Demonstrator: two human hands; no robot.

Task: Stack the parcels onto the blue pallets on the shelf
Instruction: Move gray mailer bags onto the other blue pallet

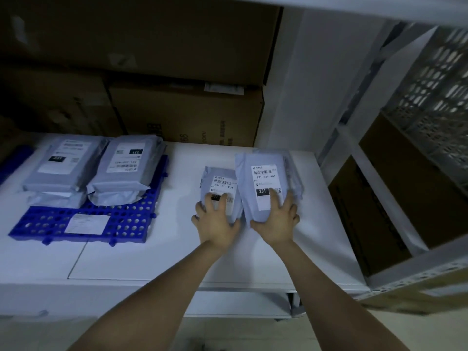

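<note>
On the white shelf (157, 259), your left hand (215, 220) clasps a small grey plastic mailer parcel (220, 183), your right hand (277, 217) a larger grey mailer (263, 171); stacked grey parcels (126, 168) occupy the blue perforated plastic pallet (131, 224), these two not yet aboard.

From here the left hand (215, 219) covers the lower label of the smaller parcel (220, 184). The right hand (276, 219) hides the near edge of the larger parcel (263, 178), whose right side is smeared. On the blue pallet (121, 224), the lower parcels (114, 196) barely show beneath the top ones. Another pallet (15, 158) runs off the left edge.
</note>
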